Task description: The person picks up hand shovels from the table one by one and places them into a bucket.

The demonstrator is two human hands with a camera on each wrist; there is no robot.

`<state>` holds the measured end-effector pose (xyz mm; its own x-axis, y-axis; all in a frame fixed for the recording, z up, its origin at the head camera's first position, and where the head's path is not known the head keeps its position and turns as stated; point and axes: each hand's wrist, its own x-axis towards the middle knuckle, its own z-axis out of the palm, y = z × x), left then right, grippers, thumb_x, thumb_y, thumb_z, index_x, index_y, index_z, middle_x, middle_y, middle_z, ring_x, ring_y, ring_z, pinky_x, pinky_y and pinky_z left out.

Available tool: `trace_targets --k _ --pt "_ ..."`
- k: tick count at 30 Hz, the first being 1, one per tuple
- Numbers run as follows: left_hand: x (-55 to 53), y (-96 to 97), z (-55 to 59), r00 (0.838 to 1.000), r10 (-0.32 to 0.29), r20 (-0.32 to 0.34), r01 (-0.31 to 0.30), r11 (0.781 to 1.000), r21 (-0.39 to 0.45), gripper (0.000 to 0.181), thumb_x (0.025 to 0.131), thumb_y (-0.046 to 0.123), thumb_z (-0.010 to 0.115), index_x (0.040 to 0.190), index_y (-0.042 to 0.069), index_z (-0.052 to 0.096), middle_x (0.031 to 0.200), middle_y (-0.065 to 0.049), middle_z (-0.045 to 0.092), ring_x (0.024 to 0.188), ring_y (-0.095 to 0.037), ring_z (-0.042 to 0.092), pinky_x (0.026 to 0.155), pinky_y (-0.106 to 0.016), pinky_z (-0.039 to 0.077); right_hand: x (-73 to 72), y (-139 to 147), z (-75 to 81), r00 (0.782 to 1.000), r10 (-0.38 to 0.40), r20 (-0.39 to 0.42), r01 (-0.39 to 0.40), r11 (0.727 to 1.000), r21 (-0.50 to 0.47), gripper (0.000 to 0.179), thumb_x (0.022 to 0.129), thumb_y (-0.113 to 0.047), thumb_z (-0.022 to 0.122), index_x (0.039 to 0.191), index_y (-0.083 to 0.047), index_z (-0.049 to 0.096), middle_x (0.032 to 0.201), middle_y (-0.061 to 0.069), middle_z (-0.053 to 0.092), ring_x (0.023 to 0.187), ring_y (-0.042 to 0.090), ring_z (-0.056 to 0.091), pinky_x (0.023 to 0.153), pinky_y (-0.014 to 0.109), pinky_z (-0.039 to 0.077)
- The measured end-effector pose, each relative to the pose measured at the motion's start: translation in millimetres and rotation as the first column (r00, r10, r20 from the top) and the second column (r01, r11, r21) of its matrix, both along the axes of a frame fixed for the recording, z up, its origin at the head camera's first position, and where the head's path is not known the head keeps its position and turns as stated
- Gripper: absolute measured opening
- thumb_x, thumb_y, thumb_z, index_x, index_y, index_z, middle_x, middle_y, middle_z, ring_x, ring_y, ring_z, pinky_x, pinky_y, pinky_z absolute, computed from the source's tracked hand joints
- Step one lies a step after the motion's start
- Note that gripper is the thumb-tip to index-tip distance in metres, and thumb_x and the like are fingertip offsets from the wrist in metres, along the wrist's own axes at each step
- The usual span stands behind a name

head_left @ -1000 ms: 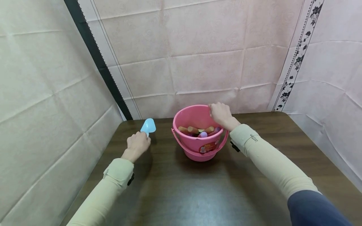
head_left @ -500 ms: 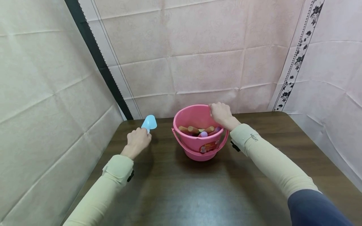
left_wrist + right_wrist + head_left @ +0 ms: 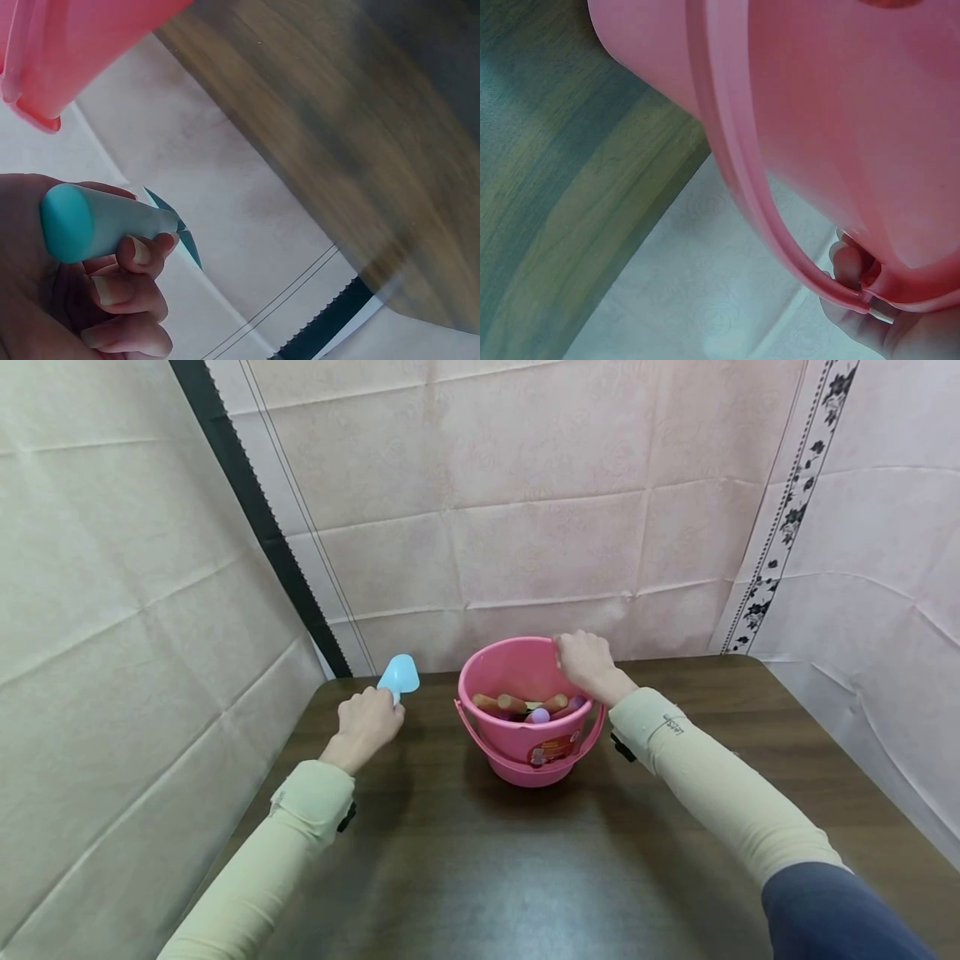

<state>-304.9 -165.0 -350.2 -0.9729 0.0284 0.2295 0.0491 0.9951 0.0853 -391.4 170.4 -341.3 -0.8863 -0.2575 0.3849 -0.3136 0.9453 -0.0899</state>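
In the head view my left hand [image 3: 366,725] grips a light blue toy shovel [image 3: 401,675], its blade pointing away from me and raised over the table's back left. The left wrist view shows fingers curled round the shovel's thick handle [image 3: 112,221], with the blade seen nearly edge-on. A pink bucket [image 3: 525,747] stands upright on the table, to the right of the shovel. My right hand [image 3: 588,664] holds the bucket's rim at its right side. Close to the right fingers [image 3: 847,262], the bucket's handle [image 3: 739,161] joins the rim. Inside lie several brown handles [image 3: 512,705] and a purple knob [image 3: 538,717].
A dark brown wooden table [image 3: 510,877] lies under both hands. Pale cloth [image 3: 540,527] hangs behind its back edge and along the left and right sides. The bucket's handle hangs down across its front, over a red label [image 3: 553,750].
My left hand has moved slightly forward and to the right, lifting the toy shovel a little. The right hand and the bucket have stayed in place.
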Motion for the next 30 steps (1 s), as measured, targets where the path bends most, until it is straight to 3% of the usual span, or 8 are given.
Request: trace_targets --k 7,20,30 --pt "0.4 5.8 12.5 1.0 -0.009 -0.024 0.009 1.0 -0.005 0.037 0.091 0.024 0.048 0.057 0.012 0.041 0.06 -0.006 0.044 0.052 -0.022 0.047 0.044 -0.035 0.035 -1.0 0 0.4 1.0 0.002 -0.003 -0.002 1.0 -0.002 0.02 0.095 -0.015 0.047 0.094 -0.009 0.066 0.083 0.016 0.067 0.08 0.038 0.067 0.064 0.053 0.052" --pt "7.2 30.4 38.9 0.994 -0.089 -0.068 0.089 0.996 -0.007 0.035 0.092 0.024 0.048 0.059 0.011 0.043 0.056 -0.002 0.037 0.049 -0.017 0.04 0.042 -0.031 0.032 0.4 0 1.5 1.0 0.001 0.0 -0.001 1.0 0.0 0.019 0.095 -0.015 0.048 0.094 -0.008 0.066 0.084 0.016 0.068 0.08 0.038 0.067 0.063 0.052 0.052" --pt "9.7 44.5 48.9 0.984 -0.177 -0.028 0.178 0.984 0.019 0.031 0.094 0.026 0.051 0.067 0.011 0.047 0.057 -0.002 0.041 0.047 -0.015 0.041 0.041 -0.027 0.031 0.9 0 0.4 1.0 0.002 -0.001 -0.002 1.0 -0.002 0.018 0.095 -0.015 0.048 0.092 -0.008 0.065 0.083 0.015 0.067 0.08 0.038 0.066 0.064 0.052 0.052"
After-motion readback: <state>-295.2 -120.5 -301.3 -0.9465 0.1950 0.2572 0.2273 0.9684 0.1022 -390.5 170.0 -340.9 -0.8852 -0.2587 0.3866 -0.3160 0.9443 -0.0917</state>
